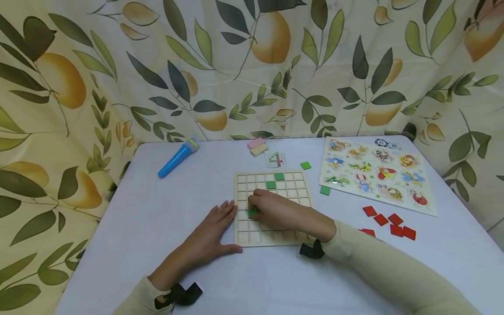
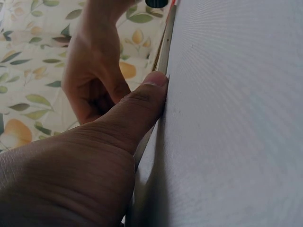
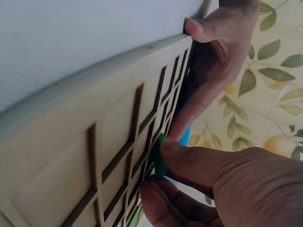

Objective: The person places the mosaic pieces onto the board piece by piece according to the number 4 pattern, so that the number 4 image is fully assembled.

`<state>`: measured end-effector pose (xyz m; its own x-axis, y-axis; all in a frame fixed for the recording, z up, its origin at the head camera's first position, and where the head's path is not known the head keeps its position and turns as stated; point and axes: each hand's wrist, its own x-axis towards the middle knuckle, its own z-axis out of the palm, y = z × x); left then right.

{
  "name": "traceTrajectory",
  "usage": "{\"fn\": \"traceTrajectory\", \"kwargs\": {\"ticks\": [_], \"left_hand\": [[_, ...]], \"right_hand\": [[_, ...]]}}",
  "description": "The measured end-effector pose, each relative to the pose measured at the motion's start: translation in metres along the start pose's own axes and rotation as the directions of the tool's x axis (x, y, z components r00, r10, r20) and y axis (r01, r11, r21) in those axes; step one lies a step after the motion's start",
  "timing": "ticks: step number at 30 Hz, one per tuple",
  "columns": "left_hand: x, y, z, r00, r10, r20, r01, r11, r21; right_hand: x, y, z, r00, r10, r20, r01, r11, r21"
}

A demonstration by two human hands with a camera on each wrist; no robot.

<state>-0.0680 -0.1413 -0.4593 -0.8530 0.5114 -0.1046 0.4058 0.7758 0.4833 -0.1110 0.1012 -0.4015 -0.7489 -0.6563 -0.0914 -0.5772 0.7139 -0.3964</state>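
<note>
A wooden grid board (image 1: 246, 238) lies on the table, with green square tiles (image 1: 271, 185) in some of its cells. Over the board's left part, my right hand (image 1: 279, 210) pinches a green tile (image 3: 158, 158) between thumb and fingers, at a cell. Another green patch shows just past it in the right wrist view. My left hand (image 1: 214, 232) lies flat with spread fingers against the board's left edge, its thumb (image 2: 154, 82) at the near corner. The right hand and forearm hide several cells.
A small pattern card (image 1: 275, 159) and pink and cream tile stacks (image 1: 257, 146) sit behind the board. Loose green tiles (image 1: 306, 165) and red tiles (image 1: 381, 219) lie right, near an insect puzzle board (image 1: 378, 175). A blue toy microphone (image 1: 178, 157) lies back left.
</note>
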Motion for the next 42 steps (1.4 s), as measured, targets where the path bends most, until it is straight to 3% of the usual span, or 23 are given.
{"fn": "traceTrajectory", "kwargs": {"ticks": [16,19,22,25,29,32,35,38,42], "left_hand": [[0.0,-0.003,0.006,1.0,-0.015,-0.013,0.014,1.0,-0.008],[-0.001,-0.003,0.007,1.0,-0.008,-0.016,0.008,1.0,-0.013],[0.0,-0.003,0.008,1.0,-0.004,-0.02,0.004,1.0,-0.005],[0.001,-0.002,0.007,1.0,-0.01,-0.021,0.01,1.0,0.001],[0.001,-0.001,0.006,1.0,-0.011,-0.014,0.011,1.0,0.009],[0.001,-0.001,0.005,1.0,-0.011,-0.012,0.012,1.0,0.016],[0.001,-0.001,0.005,1.0,-0.02,-0.012,0.02,1.0,0.018],[0.001,-0.001,0.004,1.0,-0.026,-0.008,0.026,1.0,0.011],[0.001,0.0,0.004,1.0,-0.018,-0.006,0.018,1.0,0.007]], "right_hand": [[0.001,0.006,0.003,1.0,0.001,0.021,-0.002,0.999,0.048],[-0.01,0.011,-0.005,1.0,-0.003,-0.014,0.004,0.997,0.076],[-0.024,0.022,-0.022,0.994,0.008,-0.11,0.003,0.995,0.102],[-0.037,0.04,-0.042,0.967,0.035,-0.251,0.001,0.99,0.144],[-0.057,0.065,-0.065,0.898,0.154,-0.412,-0.058,0.97,0.237],[-0.067,0.084,-0.075,0.836,0.282,-0.471,-0.125,0.934,0.336],[-0.069,0.104,-0.077,0.79,0.395,-0.469,-0.18,0.881,0.437],[-0.065,0.126,-0.07,0.772,0.466,-0.432,-0.241,0.844,0.48],[-0.057,0.152,-0.056,0.774,0.501,-0.387,-0.328,0.84,0.432]]}}
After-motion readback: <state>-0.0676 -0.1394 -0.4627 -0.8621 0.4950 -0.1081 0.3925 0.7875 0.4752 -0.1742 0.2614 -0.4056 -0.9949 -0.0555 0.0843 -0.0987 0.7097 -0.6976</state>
